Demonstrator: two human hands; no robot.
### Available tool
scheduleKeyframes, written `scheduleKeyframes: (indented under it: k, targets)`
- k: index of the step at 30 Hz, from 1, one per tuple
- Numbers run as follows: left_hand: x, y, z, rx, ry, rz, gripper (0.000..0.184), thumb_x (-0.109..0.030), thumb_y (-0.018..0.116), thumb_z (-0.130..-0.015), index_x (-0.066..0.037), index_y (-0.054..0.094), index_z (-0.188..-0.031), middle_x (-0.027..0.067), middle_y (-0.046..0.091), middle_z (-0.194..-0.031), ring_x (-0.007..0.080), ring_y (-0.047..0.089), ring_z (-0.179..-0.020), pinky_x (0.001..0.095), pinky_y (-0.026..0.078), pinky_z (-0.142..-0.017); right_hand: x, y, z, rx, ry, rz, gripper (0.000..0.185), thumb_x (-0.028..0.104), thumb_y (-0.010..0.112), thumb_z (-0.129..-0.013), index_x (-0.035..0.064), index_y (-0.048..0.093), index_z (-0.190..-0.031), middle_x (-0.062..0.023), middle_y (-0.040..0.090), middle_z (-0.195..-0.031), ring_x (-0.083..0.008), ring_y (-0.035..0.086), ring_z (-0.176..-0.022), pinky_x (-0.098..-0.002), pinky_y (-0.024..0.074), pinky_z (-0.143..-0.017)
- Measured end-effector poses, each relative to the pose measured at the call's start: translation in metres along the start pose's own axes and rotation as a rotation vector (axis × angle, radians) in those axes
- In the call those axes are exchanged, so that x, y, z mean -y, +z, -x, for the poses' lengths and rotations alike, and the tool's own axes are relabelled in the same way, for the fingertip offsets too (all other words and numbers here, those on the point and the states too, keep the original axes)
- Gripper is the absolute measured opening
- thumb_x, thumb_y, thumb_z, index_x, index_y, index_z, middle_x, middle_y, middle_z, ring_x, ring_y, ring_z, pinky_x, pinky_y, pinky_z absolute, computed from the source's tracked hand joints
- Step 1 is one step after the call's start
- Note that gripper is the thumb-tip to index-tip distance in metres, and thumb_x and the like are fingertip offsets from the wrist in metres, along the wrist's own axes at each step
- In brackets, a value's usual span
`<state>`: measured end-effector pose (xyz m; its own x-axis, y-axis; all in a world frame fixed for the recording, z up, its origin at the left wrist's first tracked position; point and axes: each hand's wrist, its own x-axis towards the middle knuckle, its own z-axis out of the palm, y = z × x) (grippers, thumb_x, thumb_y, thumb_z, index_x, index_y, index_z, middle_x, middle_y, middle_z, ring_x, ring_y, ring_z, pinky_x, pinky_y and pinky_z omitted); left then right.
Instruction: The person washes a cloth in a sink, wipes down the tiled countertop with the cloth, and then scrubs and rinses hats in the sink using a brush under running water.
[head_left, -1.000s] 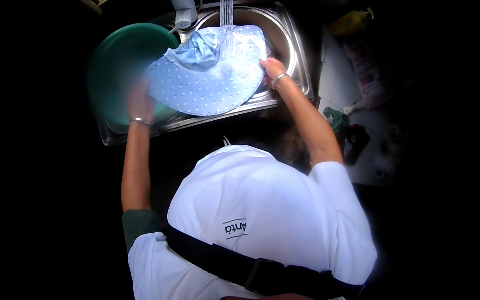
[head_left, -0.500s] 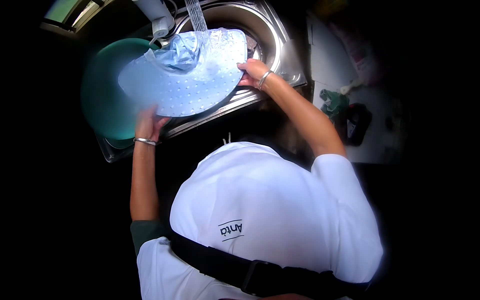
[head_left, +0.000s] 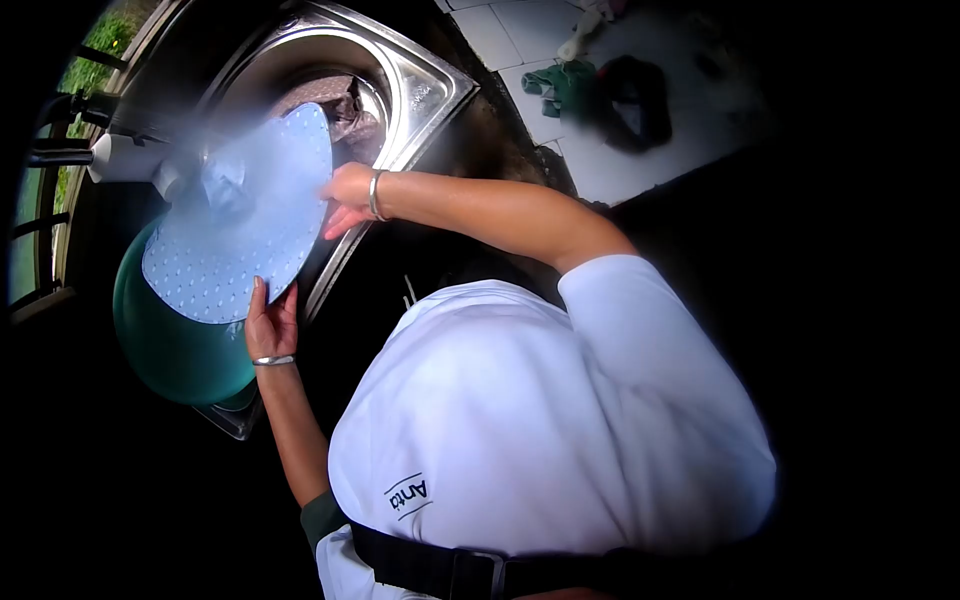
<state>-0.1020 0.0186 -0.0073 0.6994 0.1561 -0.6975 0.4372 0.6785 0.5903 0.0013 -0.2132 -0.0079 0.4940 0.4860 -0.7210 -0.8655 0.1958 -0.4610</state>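
Observation:
A light blue dotted piece point(head_left: 215, 265), shaped like a wide hat brim with bunched fabric at its inner part, hangs over the sink. Its upper part is blurred. My left hand point(head_left: 271, 318) pinches its lower edge, thumb on top. My right hand point(head_left: 347, 198) grips the right edge. Beneath it on the left is a green basin point(head_left: 165, 345). Brownish fabric point(head_left: 355, 128) lies in the round bowl of the steel sink point(head_left: 425, 90).
The white tap point(head_left: 128, 160) stands at the left, close to a barred window point(head_left: 50, 215). At the upper right, green cloth point(head_left: 568, 88) and a dark looped object point(head_left: 640, 105) lie on white tiles point(head_left: 610, 180).
The view has turned, and the sink now appears slanted at the upper left. The blue piece has tilted, with both hands on it. My left hand has come to its lower edge.

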Motion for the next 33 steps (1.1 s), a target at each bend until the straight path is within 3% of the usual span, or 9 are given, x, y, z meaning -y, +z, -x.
scheduleKeyframes:
  k: [3,6,9,10,14,20,25,30,33]
  targets:
    - [0.008,-0.008,-0.011,-0.03,0.0,-0.029,0.025,-0.011,0.056,-0.086,0.001,0.052,-0.108,0.0101,0.057,-0.107,0.0227,0.056,-0.099,0.0396,0.047,-0.088,-0.007,-0.003,0.017,0.036,-0.022,0.118,0.034,0.015,0.046,-0.087,-0.0099,0.042,-0.109,-0.0278,0.056,-0.096,-0.0347,0.064,-0.073,-0.0372,0.0569,-0.059]
    - [0.008,-0.021,-0.014,-0.055,0.044,-0.085,0.027,-0.011,0.057,-0.086,0.001,0.052,-0.11,0.011,0.057,-0.11,0.0229,0.055,-0.1,0.0392,0.047,-0.09,-0.006,-0.029,0.056,-0.186,-0.321,0.331,0.026,0.019,0.048,-0.086,-0.0021,0.05,-0.101,-0.0149,0.061,-0.087,-0.0192,0.063,-0.063,-0.0266,0.0523,-0.049]
    - [0.009,-0.035,-0.017,-0.066,0.076,-0.15,0.028,-0.013,0.058,-0.086,0.001,0.052,-0.11,0.0104,0.057,-0.109,0.0224,0.056,-0.098,0.0378,0.048,-0.087,0.0,-0.096,0.079,-0.544,-0.574,0.463,0.021,0.016,0.049,-0.085,0.0001,0.055,-0.096,-0.0099,0.062,-0.081,-0.0145,0.061,-0.062,-0.0244,0.0496,-0.053]
    - [0.01,-0.034,-0.016,-0.071,0.089,-0.168,0.029,-0.014,0.059,-0.085,0.0,0.053,-0.109,0.0098,0.057,-0.108,0.0219,0.056,-0.097,0.0372,0.048,-0.085,-0.005,-0.132,0.077,-0.766,-0.899,0.651,0.012,0.012,0.053,-0.081,0.0018,0.056,-0.085,-0.0091,0.061,-0.07,-0.0197,0.06,-0.061,-0.0319,0.0481,-0.054]
    - [0.016,-0.03,-0.014,-0.13,0.132,-0.158,0.031,-0.018,0.061,-0.084,-0.001,0.053,-0.11,0.0092,0.057,-0.109,0.022,0.057,-0.097,0.0379,0.048,-0.084,0.0,-0.239,0.128,-1.355,-1.128,1.189,0.019,0.009,0.06,-0.071,0.008,0.056,-0.089,-0.0147,0.049,-0.089,-0.0329,0.049,-0.087,-0.0389,0.0426,-0.075]
    - [0.016,-0.006,0.005,-0.157,0.057,-0.063,0.033,-0.024,0.062,-0.084,-0.002,0.052,-0.106,0.008,0.057,-0.103,0.0219,0.057,-0.094,0.0392,0.05,-0.08,0.075,-0.317,0.166,-1.417,-0.957,1.521,0.02,0.015,0.056,-0.077,0.0059,0.058,-0.095,-0.0188,0.054,-0.093,-0.0354,0.051,-0.087,-0.0419,0.0427,-0.078]
    - [0.012,0.015,0.016,-0.206,0.002,-0.036,0.028,-0.015,0.052,-0.089,0.002,0.044,-0.11,0.0115,0.045,-0.111,0.0214,0.051,-0.097,0.0385,0.051,-0.083,0.156,-0.327,0.129,-1.397,-0.095,1.474,0.051,0.042,0.042,-0.086,0.011,0.039,-0.125,-0.0204,0.054,-0.114,-0.0374,0.053,-0.103,-0.0486,0.0452,-0.081]
    - [0.016,0.067,0.044,-0.157,-0.108,0.24,0.034,-0.014,0.051,-0.089,0.008,0.036,-0.111,0.03,0.041,-0.114,0.0365,0.049,-0.106,0.0383,0.048,-0.09,0.18,-0.356,0.106,-1.379,0.11,1.297,0.057,0.026,0.051,-0.08,0.005,0.032,-0.13,-0.0237,0.05,-0.119,-0.0367,0.055,-0.102,-0.0448,0.0457,-0.085]
    - [0.02,0.08,0.043,-0.162,-0.124,0.381,0.03,-0.012,0.052,-0.088,0.006,0.039,-0.108,0.0314,0.041,-0.114,0.0396,0.047,-0.109,0.0416,0.045,-0.094,0.173,-0.348,0.114,-1.432,-0.119,0.974,0.056,0.018,0.05,-0.08,0.0026,0.032,-0.13,-0.0245,0.049,-0.119,-0.0344,0.056,-0.101,-0.0404,0.0453,-0.086]
